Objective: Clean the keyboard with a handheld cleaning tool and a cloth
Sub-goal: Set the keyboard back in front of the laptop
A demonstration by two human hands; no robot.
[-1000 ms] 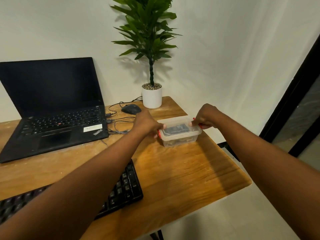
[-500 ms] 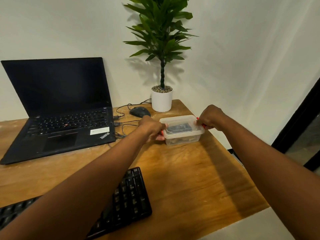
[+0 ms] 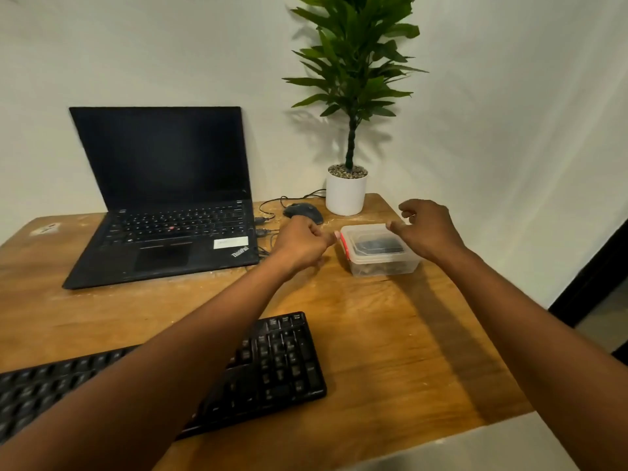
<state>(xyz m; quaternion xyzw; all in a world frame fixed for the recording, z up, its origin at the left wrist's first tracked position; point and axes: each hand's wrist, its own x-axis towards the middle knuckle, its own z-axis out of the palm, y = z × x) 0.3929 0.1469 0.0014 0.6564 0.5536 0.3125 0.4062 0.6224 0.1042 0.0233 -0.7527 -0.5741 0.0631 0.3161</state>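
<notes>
A black keyboard (image 3: 278,365) lies near the table's front edge, partly hidden under my left forearm. At the back right stands a clear plastic box (image 3: 377,249) with a lid and red clips, holding something dark. My left hand (image 3: 300,243) is just left of the box, fingers curled, thumb tip near the red clip, holding nothing that I can see. My right hand (image 3: 428,232) hovers over the box's right end, fingers spread and off the lid. No cleaning tool or cloth shows outside the box.
An open black laptop (image 3: 170,205) sits at the back left. A black mouse (image 3: 303,212) with cables lies behind my left hand. A potted plant in a white pot (image 3: 346,195) stands at the back. The wooden table (image 3: 390,351) ends close on the right.
Both hands have let go of the box's ends; the right hand has lifted and spread above it. The view has swung left and down, showing more keyboard.
</notes>
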